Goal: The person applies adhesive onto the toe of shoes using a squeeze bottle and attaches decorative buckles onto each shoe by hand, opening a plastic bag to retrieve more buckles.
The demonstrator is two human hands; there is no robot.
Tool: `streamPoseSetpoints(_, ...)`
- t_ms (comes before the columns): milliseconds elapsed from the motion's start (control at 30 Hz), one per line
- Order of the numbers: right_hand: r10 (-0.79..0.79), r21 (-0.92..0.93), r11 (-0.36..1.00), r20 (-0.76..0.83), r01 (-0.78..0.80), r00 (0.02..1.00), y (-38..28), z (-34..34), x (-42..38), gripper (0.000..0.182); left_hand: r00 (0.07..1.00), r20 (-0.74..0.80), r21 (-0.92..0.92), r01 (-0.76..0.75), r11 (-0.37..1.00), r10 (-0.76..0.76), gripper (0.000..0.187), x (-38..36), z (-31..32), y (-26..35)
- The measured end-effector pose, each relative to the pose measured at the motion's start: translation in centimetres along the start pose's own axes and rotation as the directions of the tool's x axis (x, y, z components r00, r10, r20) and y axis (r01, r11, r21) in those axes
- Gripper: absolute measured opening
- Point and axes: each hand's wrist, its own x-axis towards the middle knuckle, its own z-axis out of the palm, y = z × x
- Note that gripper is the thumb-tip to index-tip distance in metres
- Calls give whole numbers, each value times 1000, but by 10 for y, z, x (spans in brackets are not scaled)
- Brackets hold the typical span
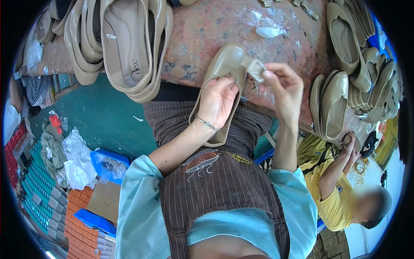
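A glossy beige flat shoe (pixel 231 58) lies over the table's near edge, toe pointing away, its heel over my apron. My left hand (pixel 219 101) rests across the shoe's opening, thumb and fingers closed on the upper's edge near the toe. To its right, my right hand (pixel 284 86) pinches a small pale piece with a silvery, ridged, glittering band (pixel 256 71). It is slightly blurred, so I cannot tell exactly what kind of piece it is. The piece is right beside the shoe's toe and overlaps its side in this view.
Stacked beige shoes (pixel 129 47) stand at the table's left, with more shoes (pixel 334 101) on the right. A white oval piece (pixel 268 32) and small beige bows (pixel 305 8) lie on the stained table (pixel 189 43). A person in yellow (pixel 334 185) works at the right.
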Motion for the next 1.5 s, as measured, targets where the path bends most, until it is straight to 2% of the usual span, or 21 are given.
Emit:
streamPoseSetpoints(133,39,-51,998,74,-35,997,8,18,14,10,999,-39,62,-16,998,19,15,-2,8,1)
streamPoseSetpoints(300,66,-120,991,93,-55,993,13,24,19,9,1000,-18,31,1,1000,-1,16,-2,4,2)
streamPoseSetpoints(500,54,-205,978,44,-44,998,13,26,18,7,1000,-4,47,9,999,-9,16,-3,7,2)
streamPoseSetpoints(567,28,-286,958,25,-20,999,14,28,18,8,1000,-22,39,13,999,-12,15,-4,8,4)
streamPoseSetpoints(800,9,-333,943,6,-7,1000,12,28,22,11,999,-33,42,8,999,-7,14,-3,5,3)
streamPoseSetpoints(867,-49,-450,892,15,50,999,11,28,22,14,1000,-8,30,5,1000,-5,13,-3,9,4)
streamPoseSetpoints(933,-87,-517,853,5,77,996,9,28,22,14,991,-131,86,-11,996,22,11,-1,21,2)
streamPoseSetpoints(1033,-129,-618,779,7,106,992,11,27,19,16,968,-242,221,-10,975,65,15,1,30,-2)
streamPoseSetpoints(1067,-127,-659,745,9,102,992,14,26,16,17,968,-237,234,-27,972,84,15,1,29,-3)
streamPoseSetpoints(1100,-139,-645,755,17,117,990,18,25,15,17,972,-222,243,-22,970,78,16,0,25,-4)
streamPoseSetpoints(1133,-91,-428,898,42,100,995,22,23,14,19,976,-205,255,-17,967,71,16,0,19,-4)
streamPoseSetpoints(1167,-50,-183,981,82,64,995,22,19,12,23,980,-183,232,-29,972,73,20,-2,12,-3)
streamPoseSetpoints(1200,48,10,999,179,-51,983,10,12,5,32,981,-169,251,-49,967,94,20,-7,18,4)
streamPoseSetpoints(1233,26,61,997,165,-36,986,3,4,-1,33,991,-122,218,-22,976,49,22,-16,27,13)
streamPoseSetpoints(1267,-170,-22,985,119,173,978,17,-14,2,31,997,-77,187,13,982,2,25,-27,38,22)
streamPoseSetpoints(1333,-95,-7,996,-110,94,989,10,-31,1,20,996,85,202,20,979,-38,27,-55,69,50)
streamPoseSetpoints(1367,-197,-66,980,-186,188,963,15,-37,8,15,953,300,202,-20,979,-42,24,-62,74,72)
streamPoseSetpoints(1400,-231,-107,972,-246,210,941,18,-43,14,12,865,501,200,-77,977,-34,21,-62,78,102)
streamPoseSetpoints(1433,-232,-120,971,-261,207,937,22,-49,18,13,939,264,282,-293,913,220,16,-77,117,116)
streamPoseSetpoints(1467,-236,-135,969,-274,206,932,23,-51,22,13,936,281,150,-262,953,213,11,-74,148,147)
streamPoseSetpoints(1500,-265,-121,963,-265,241,927,20,-45,26,13,829,492,303,-448,841,264,12,-60,181,176)
